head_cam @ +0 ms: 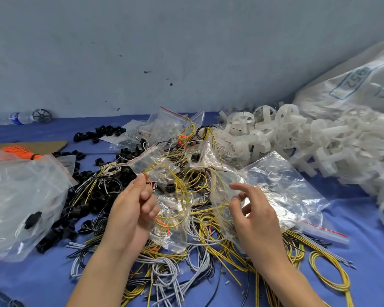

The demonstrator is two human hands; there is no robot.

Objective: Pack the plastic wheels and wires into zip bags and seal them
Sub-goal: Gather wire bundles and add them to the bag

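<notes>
My left hand (134, 202) is raised over the wire pile and pinches a looped yellow wire (175, 178) between thumb and forefinger. My right hand (255, 209) hovers beside it with fingers spread and loosely bent, fingertips touching the yellow wire's loop near a clear zip bag (282, 187) with a red seal strip. Loose yellow, grey and black wires (186, 258) lie heaped below both hands. White plastic wheels (286, 138) are piled at the right. More small zip bags (171, 122) lie behind the wires.
A blue cloth (364, 229) covers the surface. Black plastic rings (87, 196) lie at centre left, large clear bags (20, 196) at the left, an orange wire bundle (20, 151) on cardboard, a water bottle (13, 118) at far left, a white sack (353, 85) at the right.
</notes>
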